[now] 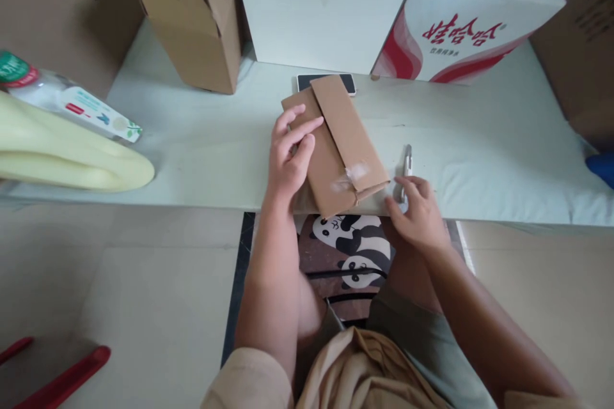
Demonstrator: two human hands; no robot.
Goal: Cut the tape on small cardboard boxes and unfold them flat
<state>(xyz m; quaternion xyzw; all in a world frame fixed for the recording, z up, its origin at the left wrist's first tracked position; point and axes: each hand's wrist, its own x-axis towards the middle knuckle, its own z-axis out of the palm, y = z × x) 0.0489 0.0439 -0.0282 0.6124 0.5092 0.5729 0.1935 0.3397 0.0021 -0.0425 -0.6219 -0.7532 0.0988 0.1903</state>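
Note:
A flattened brown cardboard box (343, 140) lies at the front edge of a low white table (201, 140), with torn tape residue near its lower end. My left hand (289, 153) rests flat on its left flap, fingers stretched out. My right hand (418, 211) sits at the table edge to the right of the box, fingers curled around the lower end of a small silver utility knife (407, 163) that lies on the table.
A phone (326, 81) lies partly under the cardboard's far end. Behind stand an open brown carton (192, 19), a white box (326, 6) and a red-and-white printed box (460, 25). Yellow foam (62, 153) and a bottle (71, 102) are left. A panda mat (355, 249) lies below.

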